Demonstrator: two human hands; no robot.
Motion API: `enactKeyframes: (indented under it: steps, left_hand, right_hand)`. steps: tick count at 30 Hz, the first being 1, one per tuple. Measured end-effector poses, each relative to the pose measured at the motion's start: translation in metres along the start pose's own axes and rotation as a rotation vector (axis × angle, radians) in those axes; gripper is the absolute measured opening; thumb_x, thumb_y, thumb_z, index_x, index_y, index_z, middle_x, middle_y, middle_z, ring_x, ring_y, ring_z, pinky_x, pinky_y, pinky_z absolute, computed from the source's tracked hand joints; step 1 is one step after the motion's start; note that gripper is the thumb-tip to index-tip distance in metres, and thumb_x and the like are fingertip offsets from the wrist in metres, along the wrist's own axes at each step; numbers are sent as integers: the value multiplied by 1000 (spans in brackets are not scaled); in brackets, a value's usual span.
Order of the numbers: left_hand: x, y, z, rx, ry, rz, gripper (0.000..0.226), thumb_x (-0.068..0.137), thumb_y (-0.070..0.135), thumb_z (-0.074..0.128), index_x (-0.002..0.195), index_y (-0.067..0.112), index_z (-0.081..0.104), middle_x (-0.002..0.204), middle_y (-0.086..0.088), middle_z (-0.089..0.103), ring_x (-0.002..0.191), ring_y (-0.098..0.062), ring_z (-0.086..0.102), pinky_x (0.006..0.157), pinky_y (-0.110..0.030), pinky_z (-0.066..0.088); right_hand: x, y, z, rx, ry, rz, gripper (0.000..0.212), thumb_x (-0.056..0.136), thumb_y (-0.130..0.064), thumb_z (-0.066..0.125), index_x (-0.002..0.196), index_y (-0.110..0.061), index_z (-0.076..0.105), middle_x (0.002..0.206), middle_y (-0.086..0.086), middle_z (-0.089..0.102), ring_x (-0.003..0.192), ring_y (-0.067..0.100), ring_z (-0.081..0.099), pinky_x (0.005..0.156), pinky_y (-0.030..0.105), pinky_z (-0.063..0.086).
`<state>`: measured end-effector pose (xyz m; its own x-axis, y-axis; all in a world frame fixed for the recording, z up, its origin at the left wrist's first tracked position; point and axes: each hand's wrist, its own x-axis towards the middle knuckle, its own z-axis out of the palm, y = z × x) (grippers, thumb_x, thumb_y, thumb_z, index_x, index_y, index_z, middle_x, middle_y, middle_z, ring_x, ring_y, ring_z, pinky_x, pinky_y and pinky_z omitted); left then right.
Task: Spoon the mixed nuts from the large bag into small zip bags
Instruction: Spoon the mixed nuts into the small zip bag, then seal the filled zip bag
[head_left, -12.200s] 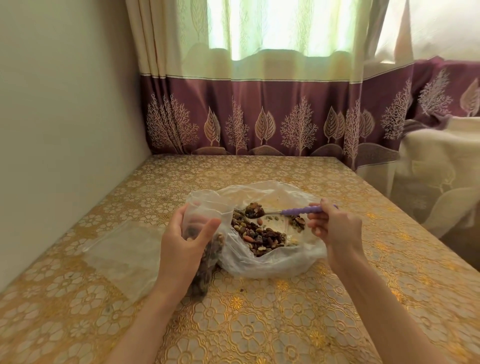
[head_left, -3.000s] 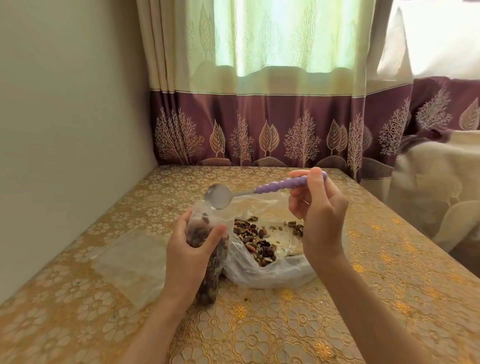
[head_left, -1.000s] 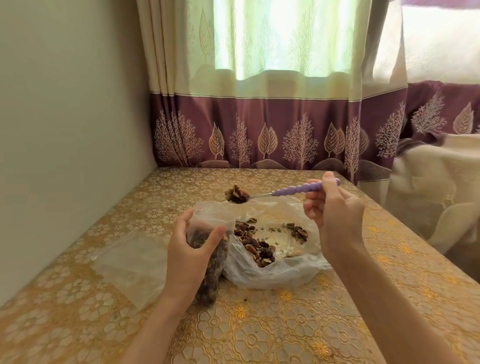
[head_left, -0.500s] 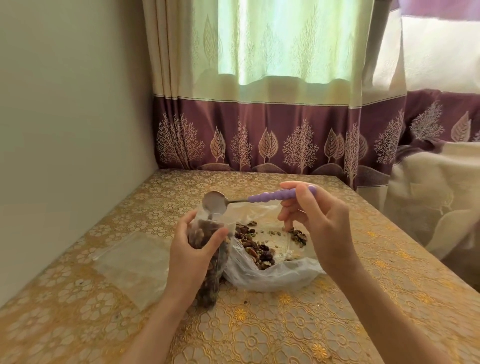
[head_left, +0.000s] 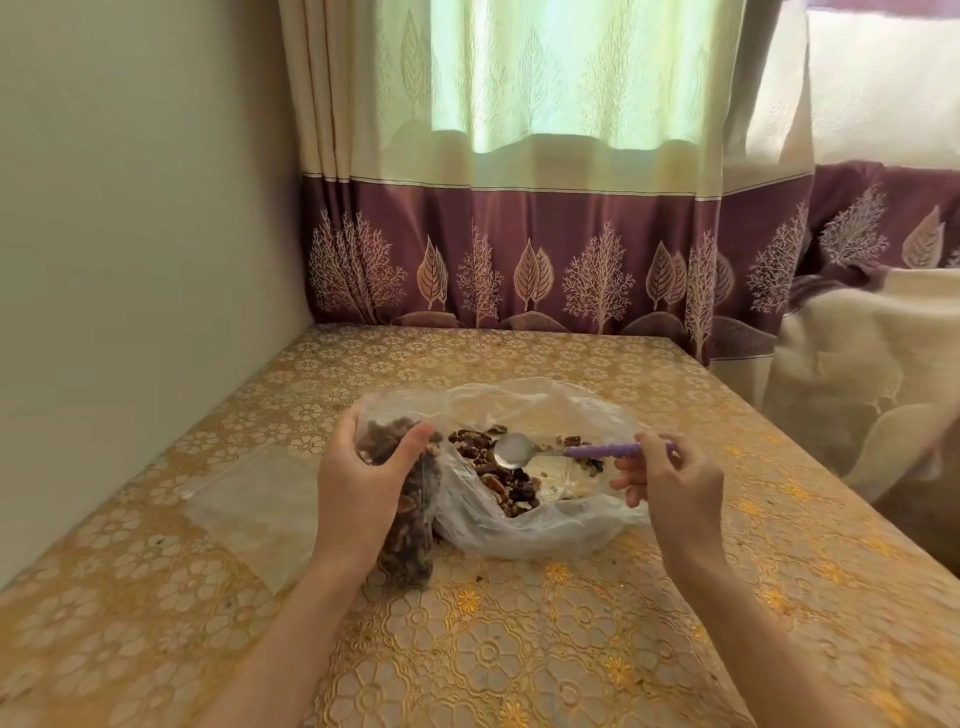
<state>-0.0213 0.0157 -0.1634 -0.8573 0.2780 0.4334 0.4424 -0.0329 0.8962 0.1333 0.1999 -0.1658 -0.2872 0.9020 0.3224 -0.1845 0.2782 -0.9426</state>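
Note:
The large clear bag (head_left: 524, 530) lies open on the table with mixed nuts (head_left: 506, 480) heaped inside. My left hand (head_left: 363, 483) grips a small zip bag (head_left: 410, 530) upright at the big bag's left side; it is mostly full of nuts. My right hand (head_left: 670, 478) pinches the purple handle of a spoon (head_left: 561, 451). The spoon's metal bowl is empty and hovers just above the nuts in the large bag.
An empty small zip bag (head_left: 254, 499) lies flat on the gold floral tablecloth (head_left: 519, 649) to the left. A wall runs along the left edge, curtains hang behind, and a cream-covered seat (head_left: 872, 374) stands at the right.
The spoon tipped its nuts into the small bag, then my right hand swung it right and down. Its empty bowl now sits over the large bag's nuts.

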Motion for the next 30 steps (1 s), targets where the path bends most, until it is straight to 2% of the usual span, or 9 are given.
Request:
enactKeyframes:
  steps: [7,9,12,16,18,20,22,26,30]
  left_hand:
    - [2,2,0,64,-18,-42,93,59,65,67,135,17,44,118,-3,60,109,-20,57,96,-39,47]
    - [3,6,-1,41,-7,-82,88,59,65,68,128,16,48,115,-3,61,106,-20,58,93,-40,49]
    - [5,16,0,-31,8,-120,66,56,61,70,107,23,53,102,3,63,95,-14,61,78,-29,51]
    - [-2,27,8,-67,-18,-163,71,63,48,74,122,19,47,102,5,59,94,-7,57,80,-26,48]
    - [-9,30,11,-78,-10,-199,72,68,42,77,126,17,43,106,3,57,98,-12,57,88,-33,49]
    - [-19,33,11,-117,-23,-241,79,66,43,78,129,20,38,112,0,55,102,-15,56,94,-41,47]
    - [-28,36,7,-163,-116,-265,88,55,51,79,128,29,36,111,-1,58,102,-16,59,93,-42,48]
    - [-33,36,-16,-10,-419,-218,91,47,55,81,126,40,39,100,10,64,84,3,65,71,-20,48]
    - [-24,28,-45,59,-741,-274,64,59,41,85,112,34,50,95,15,71,89,3,65,68,-11,50]
  right_hand:
    - [-4,16,-5,-304,44,-131,19,93,-23,57,74,-20,57,66,-3,68,54,14,63,53,26,48]
    - [-4,17,-7,-354,46,-136,20,92,-25,59,74,-17,59,68,1,68,60,21,63,57,33,48]
    - [-5,18,-8,-502,-27,-156,27,91,-33,59,77,-10,64,70,1,65,62,17,57,53,23,40]
    - [-14,13,-5,-849,-8,-276,31,89,-37,59,97,-10,70,100,10,60,96,24,48,78,32,35]
    - [-23,5,-1,-839,15,-431,25,88,-30,63,98,-8,71,99,11,62,94,26,52,78,34,34]
    - [-34,-4,4,-633,-118,-562,15,87,-19,65,93,-6,70,88,7,64,75,13,54,70,23,38]
    - [-50,-9,12,-411,-346,-550,14,87,-15,64,97,-6,68,81,-2,63,63,5,55,62,14,46]
    - [-75,-5,28,-329,-749,-312,43,86,-32,64,125,-15,57,97,-10,65,85,-1,62,76,13,51]
    - [-81,2,36,-357,-855,-269,60,82,-44,66,136,-24,49,115,-8,65,101,0,61,90,24,52]
